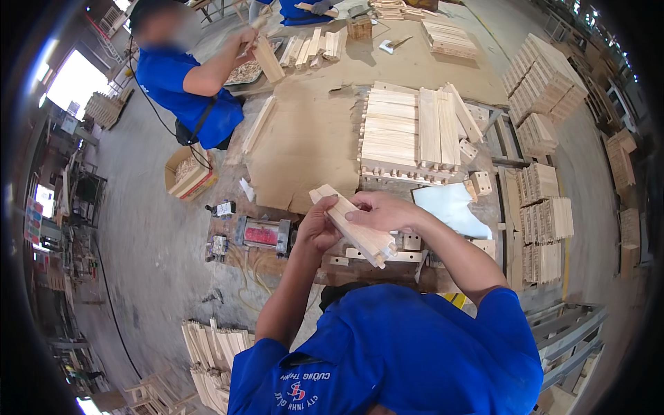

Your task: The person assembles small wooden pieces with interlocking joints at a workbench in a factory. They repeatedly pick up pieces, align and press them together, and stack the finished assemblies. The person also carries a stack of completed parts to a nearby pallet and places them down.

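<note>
A pale wooden board [365, 238] with dowel pins at its near end slants across the front of the workbench. My left hand [319, 227] is closed around its left edge, thumb near the far end. From the other side my right hand [380, 209] grips the same board, its thumb lying on the upper face. Just under the board's near end sit a wooden rail with holes [394, 256] and a small drilled block [411, 241]. Beyond my hands lies a stack of similar doweled boards [394, 124].
Brown cardboard [297, 145] covers the bench. A clamp-like device with a red cylinder [263, 234] sits at left; a pale blue sheet [453, 207] lies right. Across the bench a co-worker in blue [183, 90] handles a board. Wood stacks [543, 76] stand at right.
</note>
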`<state>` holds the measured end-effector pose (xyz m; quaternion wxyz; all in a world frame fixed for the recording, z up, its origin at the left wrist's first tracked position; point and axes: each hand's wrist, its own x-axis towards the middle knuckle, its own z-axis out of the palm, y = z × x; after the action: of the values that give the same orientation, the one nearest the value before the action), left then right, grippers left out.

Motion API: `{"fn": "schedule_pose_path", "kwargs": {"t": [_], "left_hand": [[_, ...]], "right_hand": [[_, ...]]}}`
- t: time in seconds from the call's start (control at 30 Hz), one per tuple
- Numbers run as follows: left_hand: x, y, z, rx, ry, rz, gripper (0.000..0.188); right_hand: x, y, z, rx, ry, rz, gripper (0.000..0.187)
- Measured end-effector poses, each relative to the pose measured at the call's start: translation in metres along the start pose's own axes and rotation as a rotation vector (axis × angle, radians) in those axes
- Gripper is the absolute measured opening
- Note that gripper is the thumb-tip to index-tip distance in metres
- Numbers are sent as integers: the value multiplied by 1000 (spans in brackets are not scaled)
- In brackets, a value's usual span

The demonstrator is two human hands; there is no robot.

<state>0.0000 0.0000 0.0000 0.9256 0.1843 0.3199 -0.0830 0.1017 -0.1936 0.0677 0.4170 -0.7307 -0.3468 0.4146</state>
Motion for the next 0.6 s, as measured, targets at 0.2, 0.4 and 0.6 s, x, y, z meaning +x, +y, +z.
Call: {"fn": "schedule_pose_path", "kwargs": {"t": [0.2, 0.4, 0.6], "left_hand": [[-2, -5, 7, 0, -11, -27, 39], [-2, -2, 6, 14, -51, -33, 45], [-2, -1, 7, 30, -56, 14, 46]], "right_hand": [[-3, 2, -1, 43, -6, 14, 48], [-3, 0, 2, 58, -5, -5, 48], [-7, -7, -1, -15, 14, -26, 48]]}}
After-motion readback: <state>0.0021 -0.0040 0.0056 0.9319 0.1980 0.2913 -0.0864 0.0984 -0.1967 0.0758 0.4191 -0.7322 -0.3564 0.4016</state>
